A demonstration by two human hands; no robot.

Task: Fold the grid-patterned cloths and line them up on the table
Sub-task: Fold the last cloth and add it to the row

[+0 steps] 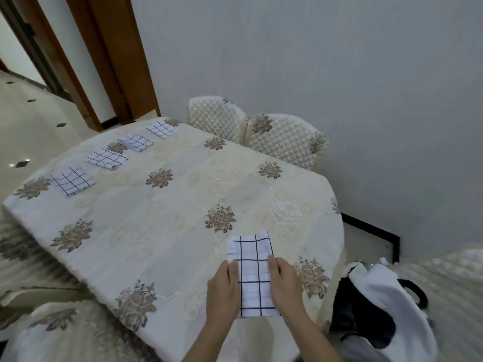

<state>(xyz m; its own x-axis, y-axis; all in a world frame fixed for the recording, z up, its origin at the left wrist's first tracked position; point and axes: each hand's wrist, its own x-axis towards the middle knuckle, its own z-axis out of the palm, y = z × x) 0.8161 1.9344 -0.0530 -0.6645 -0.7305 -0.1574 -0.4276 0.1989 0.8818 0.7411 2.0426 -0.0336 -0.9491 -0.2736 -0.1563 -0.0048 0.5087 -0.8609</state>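
A white cloth with a black grid (253, 273) lies folded into a long strip on the table near its front right edge. My left hand (222, 291) rests on the strip's left edge and my right hand (283, 280) on its right edge, fingers fairly straight and pointing away from me. Along the table's far left side lie several folded grid cloths in a row: one nearest (72, 181), then another (105, 159), a third (136, 141), and the farthest (162, 128).
The table (162, 218) wears a cream cloth with brown flower motifs. Two quilted chairs (285, 139) stand at the far side against the grey wall. At the right a chair holds a white and dark garment or bag (381, 304). A doorway is at the far left.
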